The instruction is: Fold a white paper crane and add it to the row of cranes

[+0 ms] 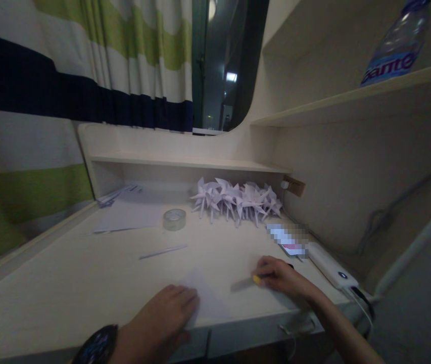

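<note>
A folded piece of white paper (209,298), roughly triangular, lies near the desk's front edge. My left hand (170,313) presses on its left side, fingers together and bent over it; the thumb is partly hidden below. To the right, my right hand (276,275) is closed around a knife (256,279) with a yellow and black handle. Its greyish blade looks blurred and points left, just above or on the desk, close to the paper. Beyond my hands lie a thin white paper stick (163,252) and a roll of clear tape (174,220).
Several white paper pinwheels (238,199) are bunched at the back. Paper sheets (128,215) lie at back left. On the right are a lit phone (287,240) and a white power bank (331,268) with cables. A bottle (397,48) stands on the upper shelf.
</note>
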`<state>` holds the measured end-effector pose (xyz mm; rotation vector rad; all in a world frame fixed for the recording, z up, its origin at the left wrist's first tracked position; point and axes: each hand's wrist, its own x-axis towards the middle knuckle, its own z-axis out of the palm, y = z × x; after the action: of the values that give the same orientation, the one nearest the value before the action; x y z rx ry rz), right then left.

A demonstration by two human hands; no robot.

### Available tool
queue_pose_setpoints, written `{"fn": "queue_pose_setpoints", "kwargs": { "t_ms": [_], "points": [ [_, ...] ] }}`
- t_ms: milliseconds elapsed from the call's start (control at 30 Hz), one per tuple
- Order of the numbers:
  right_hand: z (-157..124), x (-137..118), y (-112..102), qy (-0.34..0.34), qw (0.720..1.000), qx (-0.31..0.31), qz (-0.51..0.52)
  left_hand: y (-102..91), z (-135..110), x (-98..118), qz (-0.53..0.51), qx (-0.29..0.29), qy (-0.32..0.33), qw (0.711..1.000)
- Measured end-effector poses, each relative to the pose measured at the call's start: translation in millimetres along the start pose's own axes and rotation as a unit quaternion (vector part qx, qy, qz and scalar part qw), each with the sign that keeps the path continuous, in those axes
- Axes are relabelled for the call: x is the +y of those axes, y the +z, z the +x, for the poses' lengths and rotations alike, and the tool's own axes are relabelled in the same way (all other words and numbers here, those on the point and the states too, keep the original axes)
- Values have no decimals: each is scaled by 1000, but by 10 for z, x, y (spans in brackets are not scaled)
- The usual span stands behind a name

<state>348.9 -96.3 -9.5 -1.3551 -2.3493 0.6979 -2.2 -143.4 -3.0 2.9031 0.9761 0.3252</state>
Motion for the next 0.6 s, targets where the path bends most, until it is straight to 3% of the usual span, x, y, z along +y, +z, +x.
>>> {"fn": "queue_pose_setpoints", "kwargs": {
  "t_ms": [200,433,600],
  "points": [
    [7,24,9,-6,1000,-1,1,194,-5,102,122,18,3,992],
    [19,24,17,2,1000,6,5,170,-30,36,88,49,3,995],
    [21,56,33,-1,1000,14,0,201,22,-79,61,30,-7,998]
  ]
}}
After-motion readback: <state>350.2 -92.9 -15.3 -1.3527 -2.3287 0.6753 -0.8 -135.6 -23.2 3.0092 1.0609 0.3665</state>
